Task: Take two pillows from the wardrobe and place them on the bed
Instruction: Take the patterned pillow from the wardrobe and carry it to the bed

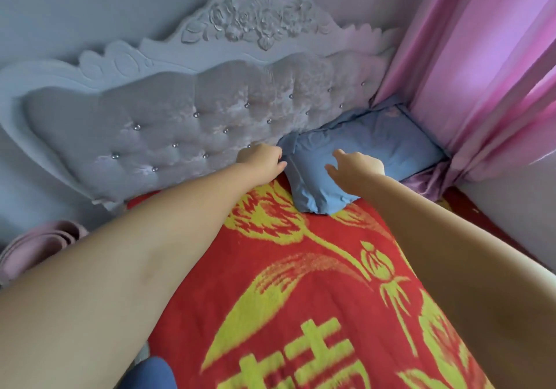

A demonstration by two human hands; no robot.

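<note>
A blue pillow lies at the head of the bed, against the tufted headboard and the right corner. My left hand is at the pillow's left end, fingers curled at a fold of its blue cover. My right hand hovers over or rests on the pillow's near part with fingers spread. The bed is covered by a red blanket with yellow flowers and characters. Only one pillow is in view.
A pink curtain hangs at the right, touching the pillow's far corner. A pale pink rolled object sits low at the left beside the bed. Something dark blue shows at the bottom edge.
</note>
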